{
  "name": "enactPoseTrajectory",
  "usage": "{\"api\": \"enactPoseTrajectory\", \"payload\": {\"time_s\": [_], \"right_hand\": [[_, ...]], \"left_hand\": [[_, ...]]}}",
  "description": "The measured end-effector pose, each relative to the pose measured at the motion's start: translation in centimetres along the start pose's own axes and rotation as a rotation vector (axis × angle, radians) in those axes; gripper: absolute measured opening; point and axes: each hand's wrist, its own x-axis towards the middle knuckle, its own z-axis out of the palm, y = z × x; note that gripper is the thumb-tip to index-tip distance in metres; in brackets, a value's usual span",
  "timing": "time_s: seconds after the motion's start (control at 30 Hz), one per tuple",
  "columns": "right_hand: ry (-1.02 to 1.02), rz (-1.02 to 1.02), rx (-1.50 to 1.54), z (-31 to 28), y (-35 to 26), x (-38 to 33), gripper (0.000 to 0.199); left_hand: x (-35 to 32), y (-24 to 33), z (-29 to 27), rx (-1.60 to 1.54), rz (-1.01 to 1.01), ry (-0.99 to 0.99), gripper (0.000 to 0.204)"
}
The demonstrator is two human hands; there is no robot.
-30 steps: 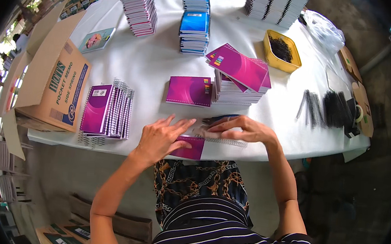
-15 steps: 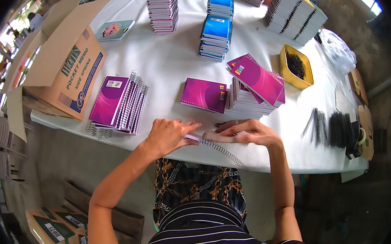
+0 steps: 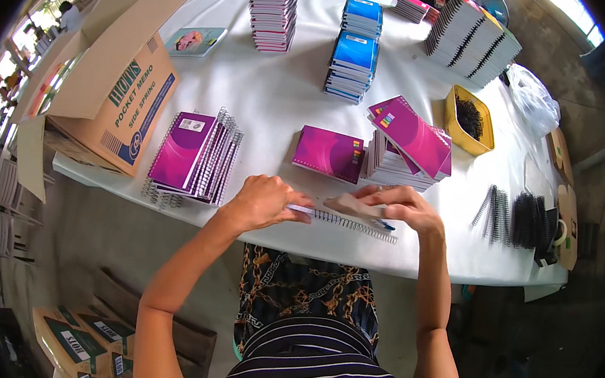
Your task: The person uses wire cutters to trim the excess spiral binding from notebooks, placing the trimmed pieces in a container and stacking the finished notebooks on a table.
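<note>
Near the table's front edge my left hand (image 3: pixel 265 204) is closed on a thin notebook (image 3: pixel 301 209), seen nearly edge-on and largely hidden by the fingers. A silvery wire coil (image 3: pixel 357 225) runs along its edge and sticks out to the right. Over the coil my right hand (image 3: pixel 403 203) has its fingers bent and pressed together, with greyish covering on the fingertips. A small tool with a blue end (image 3: pixel 384 225) shows beneath this hand, seemingly held in it; its kind is hidden. Just beyond lie a purple notebook (image 3: pixel 328 153) and a purple-covered stack (image 3: pixel 411 144).
Coil-bound purple notebooks (image 3: pixel 185 151) lie at left beside an open carton (image 3: pixel 112 100). Farther back stand blue notebooks (image 3: pixel 354 53) and a tall stack (image 3: pixel 273 10). At right are a yellow tub (image 3: pixel 489 140) of black pieces, a plastic bag (image 3: pixel 533 98) and black coils (image 3: pixel 528 219).
The view has shifted, so the table's things appear farther right. My right hand has flattened over the coil, which now lies straighter, and the tool's blue end has come into sight.
</note>
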Motion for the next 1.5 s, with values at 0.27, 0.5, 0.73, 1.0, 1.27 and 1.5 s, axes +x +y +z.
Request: {"api": "enactPoseTrajectory", "payload": {"time_s": [0.27,0.5,0.73,1.0,1.27,1.5], "right_hand": [[-0.054,-0.018,0.091,1.1,0.5,1.1,0.050],[-0.096,-0.041,0.067,1.5,0.6,1.9,0.045],[-0.089,0.128,-0.220,3.0,-0.5,4.3,0.044],[-0.039,0.192,-0.165,3.8,0.2,5.2,0.051],[-0.021,0.139,-0.124,3.7,0.8,6.0,0.046],[-0.034,0.216,-0.260,4.7,0.0,7.5,0.047]], "left_hand": [[-1.0,-0.5,1.1,0.070,0.000,0.136,0.059],[-2.8,-0.9,2.8,0.020,-0.040,0.294,0.063],[-3.0,-0.8,3.0,-0.653,-0.131,0.431,0.109],[-2.8,-1.6,6.0,-0.853,-0.071,0.608,0.112],[-2.9,-1.2,6.2,-0.850,-0.079,0.634,0.113],[-3.0,-1.0,6.2,-0.957,-0.138,0.589,0.118]]}}
